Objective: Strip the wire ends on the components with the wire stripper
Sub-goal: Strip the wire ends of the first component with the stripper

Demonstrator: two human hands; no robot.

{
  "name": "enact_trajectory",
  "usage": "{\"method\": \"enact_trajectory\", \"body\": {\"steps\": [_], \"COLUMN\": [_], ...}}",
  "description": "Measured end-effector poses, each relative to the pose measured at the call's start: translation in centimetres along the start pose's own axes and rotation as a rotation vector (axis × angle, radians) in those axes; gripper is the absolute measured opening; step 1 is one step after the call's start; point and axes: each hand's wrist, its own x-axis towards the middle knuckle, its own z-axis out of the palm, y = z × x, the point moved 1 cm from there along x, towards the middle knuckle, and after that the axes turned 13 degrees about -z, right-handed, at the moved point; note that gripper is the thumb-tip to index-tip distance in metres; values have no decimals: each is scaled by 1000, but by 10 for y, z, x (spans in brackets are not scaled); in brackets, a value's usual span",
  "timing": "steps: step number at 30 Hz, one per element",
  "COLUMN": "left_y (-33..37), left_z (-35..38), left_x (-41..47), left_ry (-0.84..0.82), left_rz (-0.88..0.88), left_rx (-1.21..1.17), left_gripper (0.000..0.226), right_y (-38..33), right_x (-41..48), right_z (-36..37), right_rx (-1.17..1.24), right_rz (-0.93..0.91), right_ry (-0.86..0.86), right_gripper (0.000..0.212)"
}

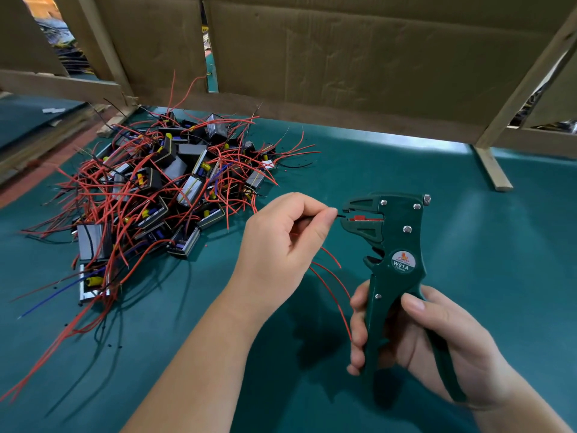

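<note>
I have the right hand (421, 335) wrapped round the handles of the green wire stripper (394, 242), fingers curled on them, holding it upright above the bench (437, 173) with its mouth facing left. My left hand (282, 242) pinches a thin dark wire end (341, 215) between thumb and forefinger, the tip right at the stripper's mouth. Red wires (331, 276) trail down from that hand. The pile of components (150, 189) lies on the bench to the left, well apart from both hands.
</note>
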Motion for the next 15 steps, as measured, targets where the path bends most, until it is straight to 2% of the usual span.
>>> {"method": "enact_trajectory", "body": {"steps": [15], "left_y": [2], "left_z": [3], "left_x": [-2], "left_ry": [0], "left_rz": [-1], "left_rx": [-52], "left_gripper": [15], "right_y": [0], "right_x": [-1], "right_z": [3], "right_rx": [10], "right_rz": [14], "right_ry": [10], "right_gripper": [55]}}
